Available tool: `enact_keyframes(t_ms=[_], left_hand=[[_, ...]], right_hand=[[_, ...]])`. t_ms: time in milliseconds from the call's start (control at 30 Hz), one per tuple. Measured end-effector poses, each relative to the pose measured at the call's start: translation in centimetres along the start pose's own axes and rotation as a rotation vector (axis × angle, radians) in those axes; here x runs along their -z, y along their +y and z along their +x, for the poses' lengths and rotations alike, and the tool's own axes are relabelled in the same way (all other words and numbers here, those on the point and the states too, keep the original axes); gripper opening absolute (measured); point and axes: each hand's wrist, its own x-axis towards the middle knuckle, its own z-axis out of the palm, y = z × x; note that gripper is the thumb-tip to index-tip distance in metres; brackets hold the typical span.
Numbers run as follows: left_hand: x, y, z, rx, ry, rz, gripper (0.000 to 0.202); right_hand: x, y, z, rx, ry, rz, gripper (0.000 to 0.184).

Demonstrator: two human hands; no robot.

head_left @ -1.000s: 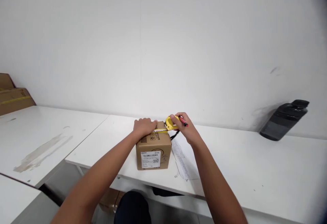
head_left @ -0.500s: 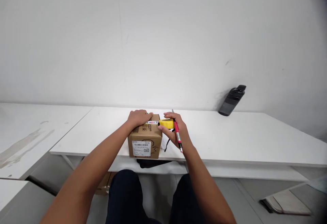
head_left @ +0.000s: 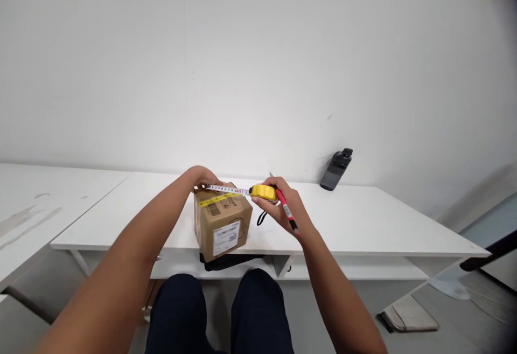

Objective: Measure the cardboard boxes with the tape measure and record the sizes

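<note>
A small brown cardboard box (head_left: 221,224) with a white label and yellow tape stands on the white table (head_left: 363,224), near its front edge. My left hand (head_left: 202,177) is closed at the box's far top edge, pinning the end of the tape blade. My right hand (head_left: 280,208) grips a yellow tape measure (head_left: 264,192) just right of the box and also holds a red pen (head_left: 286,209) between its fingers. The white blade runs across the box top between both hands. A black wrist strap hangs below the tape measure.
A black handheld device (head_left: 336,169) leans against the wall at the back of the table. Another white table (head_left: 36,219) stands to the left. Flat packets (head_left: 407,319) lie on the floor at the right. My legs are under the table's front edge.
The box has turned so that a corner faces me. My left hand moved to its far edge and more blade is drawn out. My view swung right.
</note>
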Motion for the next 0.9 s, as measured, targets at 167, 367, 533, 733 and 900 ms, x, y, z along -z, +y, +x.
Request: enact_keyframes(t_ms=[167,367,533,733,900], left_hand=[[1.1,-1.2,0.3,0.180,-0.176,-0.087,0.027],[0.7,-2.0,-0.9,0.088,-0.089,-0.221,0.012],[-1.7,-1.8,-0.7,-0.091,0.117,-0.528,0.013],[-3.1,-0.2,0.4,-0.129,0.388,-0.707,0.019],[-5.0,2.9,-1.1,-0.343,0.410,-0.272,0.052]], right_hand=[[-0.5,-0.8,-2.0,0.023,0.244,-0.215,0.033],[-2.0,1.4,0.1,0.052,0.207,-0.167,0.041],[-1.1,3.7,1.4,0.075,0.114,-0.171,0.048],[1.2,5.5,0.4,0.074,0.164,-0.098,0.045],[2.9,7.0,-1.1,0.073,0.304,-0.003,0.038]])
